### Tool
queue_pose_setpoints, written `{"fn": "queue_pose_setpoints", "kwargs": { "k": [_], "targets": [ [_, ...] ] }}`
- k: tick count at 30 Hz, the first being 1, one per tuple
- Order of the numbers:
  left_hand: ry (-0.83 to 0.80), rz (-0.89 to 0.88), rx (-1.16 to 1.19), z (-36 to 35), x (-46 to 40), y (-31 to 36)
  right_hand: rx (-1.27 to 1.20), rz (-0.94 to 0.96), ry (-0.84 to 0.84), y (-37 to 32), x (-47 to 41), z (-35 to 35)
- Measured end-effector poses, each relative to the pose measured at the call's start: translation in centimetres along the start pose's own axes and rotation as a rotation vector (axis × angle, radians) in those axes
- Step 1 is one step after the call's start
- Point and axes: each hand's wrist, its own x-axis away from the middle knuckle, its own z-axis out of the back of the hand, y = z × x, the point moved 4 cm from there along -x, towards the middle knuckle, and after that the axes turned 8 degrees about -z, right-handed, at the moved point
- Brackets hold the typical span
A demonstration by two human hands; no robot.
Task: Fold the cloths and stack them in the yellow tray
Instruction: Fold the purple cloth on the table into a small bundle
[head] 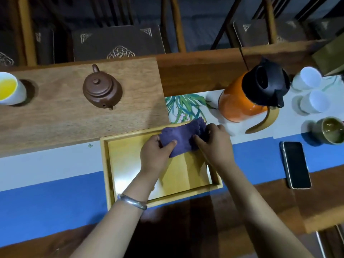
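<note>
At the far left of the counter (195, 75), a white cup of yellow liquid (9, 88) sits on a raised light wooden board (74, 116), with a small brown clay teapot (102, 89) to its right on the same board. Nearer the person, a shallow rectangular yellow wooden tray (109, 164) lies across a white and blue runner (46, 183). Over the tray's far right corner, a bunched purple cloth (181, 135) is held by both hands. The left hand (155, 155), a silver bangle (133, 202) on its wrist, is clamped on the cloth's left end, thumb on top. The right hand (215, 140) grips the cloth's crumpled right end, fingers curled into the folds. Beyond the right hand stands an orange thermos jug with a black lid (251, 94). Further right are two white cups (310, 92), a green glazed cup (329, 132), and a dark smartphone (296, 164) lying flat, well apart from the tray.
</note>
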Motion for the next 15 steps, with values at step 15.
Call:
{"fn": "queue_pose_setpoints", "kwargs": {
  "k": [15],
  "targets": [
    [0.167, -0.156, -0.066, 0.4, -0.6, -0.1, -0.077, 0.115, 0.083, 1.7, 0.0, -1.2]
  ]
}}
